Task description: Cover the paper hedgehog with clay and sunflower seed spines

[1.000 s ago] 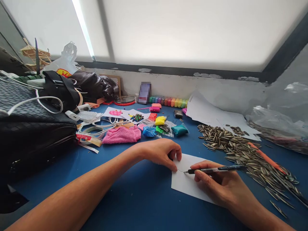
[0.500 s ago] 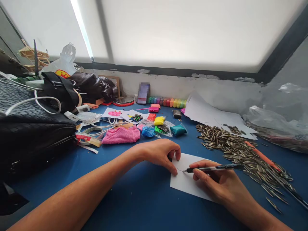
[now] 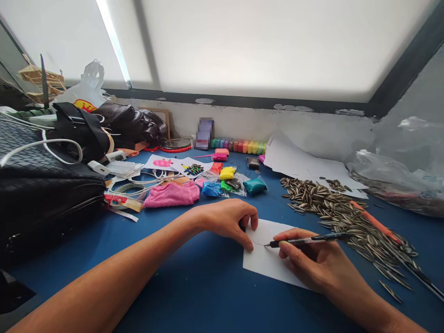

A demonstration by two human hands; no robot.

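Observation:
A white sheet of paper (image 3: pixel 265 266) lies on the blue tabletop under both hands. My right hand (image 3: pixel 321 263) is closed round a black pen (image 3: pixel 301 241), its tip touching the paper at the end of a thin curved line. At the paper's left edge, my left hand (image 3: pixel 231 222) rests with curled fingers and the thumb pressing on the sheet. A small black object (image 3: pixel 243 225) shows between that thumb and fingers, mostly hidden. Striped sunflower seeds (image 3: pixel 322 201) lie in a loose heap to the right of my right hand.
Orange-handled tweezers (image 3: pixel 376 222) lie across the seeds. Behind are packets of coloured clay (image 3: pixel 227 173), a pink cloth (image 3: pixel 171 193), two small pictures (image 3: pixel 163 163), stacked paper (image 3: pixel 291 157) and a propped phone (image 3: pixel 204 132). A black bag (image 3: pixel 52 199) and cables fill the left; a plastic bag (image 3: pixel 398 171) stands right.
The pen tip has moved slightly right along the paper, and the drawn line is longer. My left hand stays in place on the sheet. The view has shifted a little.

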